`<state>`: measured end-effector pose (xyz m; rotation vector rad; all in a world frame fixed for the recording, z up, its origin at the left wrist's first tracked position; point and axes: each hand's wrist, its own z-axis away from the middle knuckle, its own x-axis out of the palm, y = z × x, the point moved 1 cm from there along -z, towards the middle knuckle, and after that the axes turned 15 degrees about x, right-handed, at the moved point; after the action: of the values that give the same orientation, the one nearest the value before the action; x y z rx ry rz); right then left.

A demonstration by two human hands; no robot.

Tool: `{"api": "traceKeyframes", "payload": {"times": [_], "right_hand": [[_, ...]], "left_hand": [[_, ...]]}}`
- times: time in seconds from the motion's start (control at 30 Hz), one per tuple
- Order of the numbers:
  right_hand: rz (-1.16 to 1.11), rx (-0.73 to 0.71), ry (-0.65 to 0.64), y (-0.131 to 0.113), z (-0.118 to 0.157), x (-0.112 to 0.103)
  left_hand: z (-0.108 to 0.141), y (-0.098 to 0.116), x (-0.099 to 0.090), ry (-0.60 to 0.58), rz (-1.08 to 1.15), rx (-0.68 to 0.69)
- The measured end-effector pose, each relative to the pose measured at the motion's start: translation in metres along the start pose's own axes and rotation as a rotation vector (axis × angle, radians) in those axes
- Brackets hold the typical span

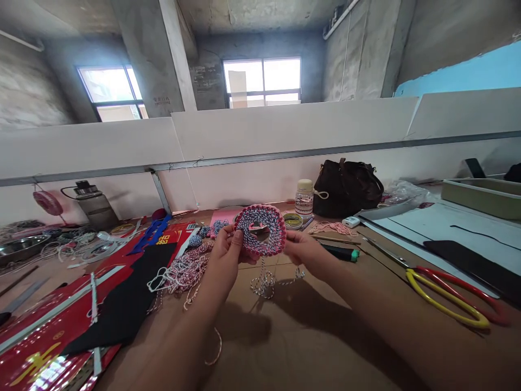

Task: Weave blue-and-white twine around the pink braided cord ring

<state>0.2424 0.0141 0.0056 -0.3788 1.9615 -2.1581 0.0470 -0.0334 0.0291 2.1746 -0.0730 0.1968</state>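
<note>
Both my hands hold up a round braided cord piece point(245, 224), ring-shaped, dark blue and white inside with a pink scalloped rim. My left hand point(228, 247) pinches its left edge, thumb on the front face. On the opposite edge my right hand point(303, 250) grips with its fingers, partly hidden behind the rim. Below the ring, a loose blue-and-white cord point(264, 287) trails onto the brown table. Close to my left hand lies a bundle of pink-and-white cord point(191, 271).
Scissors point(439, 288) with red and yellow handles lie at right, near a black-and-green cutter point(342, 252). A black bag point(345, 187) and a jar point(304, 198) stand behind. At left are black fabric point(126, 298), red packaging point(44, 347) and a bottle point(95, 206).
</note>
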Motion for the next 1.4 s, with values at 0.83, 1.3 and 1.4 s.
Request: {"api": "traceKeyframes", "payload": {"times": [0.83, 1.3, 1.4], "right_hand": [[-0.102, -0.02, 0.111, -0.002, -0.017, -0.035], [0.053, 0.016, -0.18, -0.001, 0.008, 0.008], [0.096, 0.036, -0.245, 0.004, 0.013, 0.017]], "left_hand": [[0.0, 0.002, 0.0, 0.012, -0.011, 0.047], [0.001, 0.008, 0.001, 0.028, -0.034, 0.051], [0.002, 0.008, 0.002, 0.02, -0.042, 0.055]]}}
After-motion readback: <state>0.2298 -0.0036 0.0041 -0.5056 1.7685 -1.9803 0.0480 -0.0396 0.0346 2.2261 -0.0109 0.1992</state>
